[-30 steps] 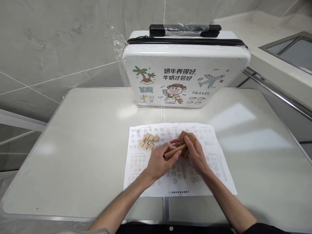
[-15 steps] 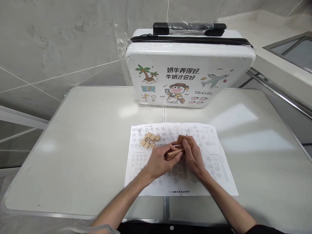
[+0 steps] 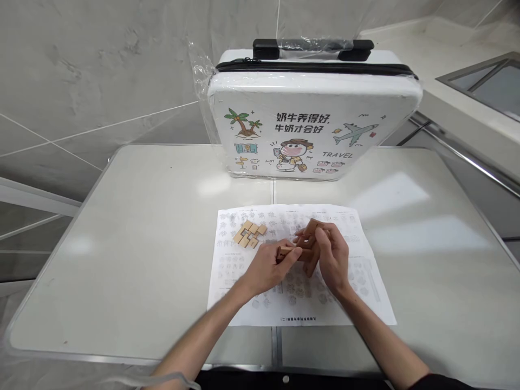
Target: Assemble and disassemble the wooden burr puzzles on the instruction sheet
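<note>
Moved since the frame half a second ago: right hand, shifted rightward over the printed sheet, its wooden cluster turned so that a small opening shows; left hand, little displaced, its wooden bar now lying more level.

Item, wooden cluster: reddish-brown, straight-edged pieces set at angles to one another, flat faces, one upper piece slanting, another pointing down toward the sheet; small dark marks on the wood. Location: above the sheet, right of its middle. Grip: right thumb and fingers closed around it, thumb across the near side.

Item, wooden bar: slim, same brown tone, squared edges. Location: above the sheet's middle. Grip: pinched between left thumb and fingers, its right end against or in front of the cluster; which, cannot be told.

Item, loose wooden pieces: paler, yellowish, flat, gathered closely with gaps between. Location: on the sheet's far left part.

Item, suitcase: white, cartoon-printed, in clear plastic, upright beyond the sheet.
</note>
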`<action>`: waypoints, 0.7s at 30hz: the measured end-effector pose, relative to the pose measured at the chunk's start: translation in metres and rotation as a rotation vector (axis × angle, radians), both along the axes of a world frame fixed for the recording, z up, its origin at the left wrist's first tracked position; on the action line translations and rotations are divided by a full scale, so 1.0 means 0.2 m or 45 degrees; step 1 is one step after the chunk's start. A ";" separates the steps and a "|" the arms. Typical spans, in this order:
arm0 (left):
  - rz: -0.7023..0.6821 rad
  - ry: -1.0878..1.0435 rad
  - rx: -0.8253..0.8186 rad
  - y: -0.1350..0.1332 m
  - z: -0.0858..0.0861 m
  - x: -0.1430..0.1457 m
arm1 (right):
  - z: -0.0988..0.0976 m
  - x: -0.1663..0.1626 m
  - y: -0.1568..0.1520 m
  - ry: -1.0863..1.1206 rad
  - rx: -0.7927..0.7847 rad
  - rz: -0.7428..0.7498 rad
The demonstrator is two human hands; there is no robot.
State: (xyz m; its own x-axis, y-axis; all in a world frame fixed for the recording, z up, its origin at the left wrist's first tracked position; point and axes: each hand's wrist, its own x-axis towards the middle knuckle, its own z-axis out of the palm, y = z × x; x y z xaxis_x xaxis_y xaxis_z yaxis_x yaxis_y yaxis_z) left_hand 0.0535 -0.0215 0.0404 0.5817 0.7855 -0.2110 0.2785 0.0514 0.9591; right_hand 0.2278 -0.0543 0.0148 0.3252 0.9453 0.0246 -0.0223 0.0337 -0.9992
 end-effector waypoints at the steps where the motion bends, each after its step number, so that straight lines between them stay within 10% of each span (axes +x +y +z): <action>1: -0.016 -0.024 -0.033 0.00 0.00 0.00 | 0.00 0.01 0.01 0.030 -0.006 -0.072; 10: 0.104 -0.430 -0.538 0.03 -0.03 -0.01 | -0.03 0.14 0.13 0.609 -0.223 -0.310; 21: 0.241 -0.557 -0.531 0.04 -0.07 0.00 | -0.03 0.12 0.09 0.602 -0.341 0.355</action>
